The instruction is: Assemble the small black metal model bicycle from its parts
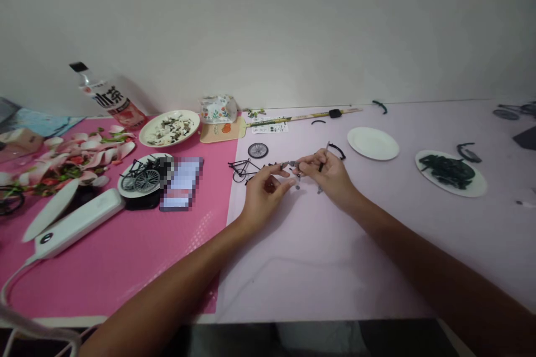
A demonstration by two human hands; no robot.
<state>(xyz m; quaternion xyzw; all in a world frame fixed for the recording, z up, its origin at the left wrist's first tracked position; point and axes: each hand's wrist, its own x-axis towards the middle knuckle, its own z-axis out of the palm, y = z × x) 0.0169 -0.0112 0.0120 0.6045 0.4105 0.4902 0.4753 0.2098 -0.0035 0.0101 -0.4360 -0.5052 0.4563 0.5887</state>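
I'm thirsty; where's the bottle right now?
The head view shows the bottle back left, near the wall, just left of the plate of white bits.

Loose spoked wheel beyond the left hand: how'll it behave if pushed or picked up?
The wheel lies flat, so a push would likely slide it, not roll it. Its thin, open-spoked build suggests it's light and perhaps easily bent. Being round, it would probably roll if stood on edge.
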